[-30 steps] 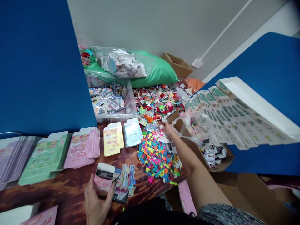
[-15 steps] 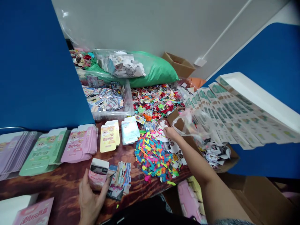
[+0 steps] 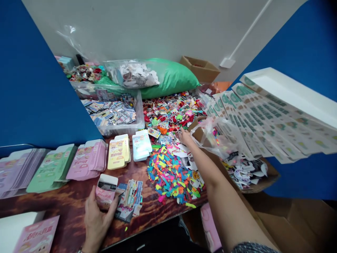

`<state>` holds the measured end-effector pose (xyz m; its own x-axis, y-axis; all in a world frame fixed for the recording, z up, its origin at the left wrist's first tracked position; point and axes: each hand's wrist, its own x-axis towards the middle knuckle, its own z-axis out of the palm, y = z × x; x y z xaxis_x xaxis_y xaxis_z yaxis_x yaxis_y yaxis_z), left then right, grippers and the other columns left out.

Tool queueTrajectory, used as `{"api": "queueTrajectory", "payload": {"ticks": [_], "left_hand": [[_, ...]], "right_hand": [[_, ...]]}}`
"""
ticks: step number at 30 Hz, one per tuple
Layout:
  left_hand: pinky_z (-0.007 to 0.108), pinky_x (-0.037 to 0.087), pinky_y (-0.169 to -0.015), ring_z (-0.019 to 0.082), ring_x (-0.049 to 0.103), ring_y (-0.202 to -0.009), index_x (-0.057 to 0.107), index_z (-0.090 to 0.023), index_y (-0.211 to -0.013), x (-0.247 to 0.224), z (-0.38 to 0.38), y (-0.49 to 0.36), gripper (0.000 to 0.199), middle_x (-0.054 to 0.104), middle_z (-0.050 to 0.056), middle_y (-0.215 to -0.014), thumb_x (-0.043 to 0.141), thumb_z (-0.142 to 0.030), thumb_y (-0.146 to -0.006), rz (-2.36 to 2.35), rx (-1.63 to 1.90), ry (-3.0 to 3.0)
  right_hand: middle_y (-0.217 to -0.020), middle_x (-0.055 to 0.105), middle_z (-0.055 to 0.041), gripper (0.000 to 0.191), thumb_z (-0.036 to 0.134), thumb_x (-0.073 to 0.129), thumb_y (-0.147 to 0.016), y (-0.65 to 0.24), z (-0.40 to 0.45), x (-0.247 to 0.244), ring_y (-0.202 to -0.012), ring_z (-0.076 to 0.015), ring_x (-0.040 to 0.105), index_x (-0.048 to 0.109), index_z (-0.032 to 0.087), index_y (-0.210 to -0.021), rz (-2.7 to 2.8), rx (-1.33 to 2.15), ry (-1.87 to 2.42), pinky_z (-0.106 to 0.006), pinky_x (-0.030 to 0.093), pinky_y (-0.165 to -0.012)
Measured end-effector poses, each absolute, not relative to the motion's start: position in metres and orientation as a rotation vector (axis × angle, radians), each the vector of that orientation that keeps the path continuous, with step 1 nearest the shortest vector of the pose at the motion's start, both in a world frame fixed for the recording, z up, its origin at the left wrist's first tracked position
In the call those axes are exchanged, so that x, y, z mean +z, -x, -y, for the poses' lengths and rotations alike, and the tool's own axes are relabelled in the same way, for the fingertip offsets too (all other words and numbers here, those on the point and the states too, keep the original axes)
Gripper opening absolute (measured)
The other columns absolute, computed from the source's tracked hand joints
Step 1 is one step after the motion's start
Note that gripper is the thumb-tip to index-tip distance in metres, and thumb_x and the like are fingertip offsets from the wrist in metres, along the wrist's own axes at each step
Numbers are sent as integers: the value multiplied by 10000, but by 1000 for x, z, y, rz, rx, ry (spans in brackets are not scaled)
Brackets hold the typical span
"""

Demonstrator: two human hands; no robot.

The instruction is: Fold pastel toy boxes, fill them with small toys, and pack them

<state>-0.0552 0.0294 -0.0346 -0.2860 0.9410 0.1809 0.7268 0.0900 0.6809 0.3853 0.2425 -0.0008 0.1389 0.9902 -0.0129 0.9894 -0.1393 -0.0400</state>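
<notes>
My left hand [image 3: 98, 214] is wrapped round a small pink box [image 3: 104, 195], whose top flap stands up; dark card-like pieces show inside. Just right of it, a stack of printed cards [image 3: 131, 199] lies on the table. My right hand [image 3: 185, 137] reaches to the near edge of a heap of small trinkets [image 3: 173, 110], its fingers drawn together among them; what they pinch, if anything, is too small to make out. Below that hand lies a pile of colourful balloons [image 3: 171, 174], with white paper cut-outs [image 3: 188, 154] beside it.
Flat boxes in purple [image 3: 19, 168], green [image 3: 51, 167], pink [image 3: 88, 158], yellow [image 3: 117, 153] and blue [image 3: 141, 144] line the table. Behind are a clear bin [image 3: 113, 114] of packets and a green sack [image 3: 171, 77]. Cartons [image 3: 271, 175] and hanging printed strips [image 3: 263, 119] stand right.
My right hand has moved away from the white cut-outs, farther back to the trinket heap. My left hand still holds the pink box. The view has shifted slightly.
</notes>
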Motion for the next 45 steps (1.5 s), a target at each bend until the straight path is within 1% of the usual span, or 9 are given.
{"api": "queueTrajectory", "payload": {"ticks": [5, 8, 13, 19, 24, 31, 36, 41, 45], "left_hand": [[530, 456, -976, 376, 518, -1168, 317, -89, -1455, -35, -30, 54, 1032, 503, 219, -1297, 519, -773, -708, -2081, 1004, -1674], [518, 463, -970, 367, 529, -1152, 325, -81, -1449, -36, -30, 55, 1024, 514, 218, -1281, 525, -764, -713, -2063, 1022, -1710], [512, 452, -989, 366, 517, -1180, 303, -73, -1460, -38, -30, 55, 1014, 502, 224, -1304, 537, -739, -733, -2056, 1041, -1715], [509, 453, -981, 371, 511, -1181, 297, -53, -1459, -33, -31, 54, 1000, 491, 232, -1297, 547, -713, -749, -2056, 1134, -1784], [477, 459, -960, 346, 519, -1135, 276, -70, -1472, -15, -35, 47, 971, 498, 205, -1253, 604, -637, -755, -2034, 1193, -1836], [438, 477, -960, 312, 533, -1163, 326, -121, -1443, 10, -46, 13, 837, 508, 172, -1273, 665, -483, -768, -1787, 1213, -1885], [413, 524, -901, 262, 610, -1032, 463, -162, -1276, 12, -54, -7, 660, 575, 102, -1137, 725, -404, -721, -1696, 1212, -1774], [405, 532, -878, 251, 615, -1010, 473, -164, -1229, 8, -55, -21, 618, 582, 94, -1112, 739, -363, -707, -1651, 1246, -1738], [396, 532, -882, 238, 621, -1009, 447, -171, -1270, 2, -52, -28, 652, 573, 99, -1145, 744, -321, -709, -1596, 1290, -1686]], "right_hand": [[-1168, 611, -136, 289, 209, 409, -983, -373, -226, -1, -1100, -213, 570, 607, 129, -1177, 2150, 122, 2321, -367, 451, -971], [-1167, 615, -83, 269, 284, 533, -955, -369, -214, -1, -1062, -190, 596, 596, 158, -1184, 2312, 247, 2232, -392, 490, -946], [-1178, 603, -91, 304, 366, 565, -940, -378, -206, 10, -1005, -180, 612, 597, 157, -1158, 2363, 312, 2265, -376, 532, -876], [-1025, 681, -80, 275, 344, 471, -969, -362, -211, 18, -947, -180, 636, 648, 164, -1079, 2280, 227, 2249, -279, 453, -857], [-1108, 650, -85, 405, 481, 577, -876, -329, -214, 11, -1018, -216, 596, 608, 219, -1183, 2236, 218, 2192, -252, 424, -769], [-1002, 669, -42, 172, 323, 614, -845, -317, -218, 7, -893, -172, 605, 639, 216, -979, 2208, 299, 2155, -224, 386, -689], [-944, 683, -26, 222, 332, 525, -907, -329, -222, 13, -840, -153, 604, 619, 204, -1063, 2190, 327, 2077, -219, 382, -680], [-1120, 647, -77, 345, 370, 584, -875, -333, -223, 12, -991, -200, 596, 595, 217, -1184, 2116, 297, 2136, -256, 418, -798], [-1193, 602, -142, 482, 471, 582, -864, -329, -220, 5, -999, -262, 605, 520, 215, -1267, 1933, 230, 2308, -324, 439, -789]]}}
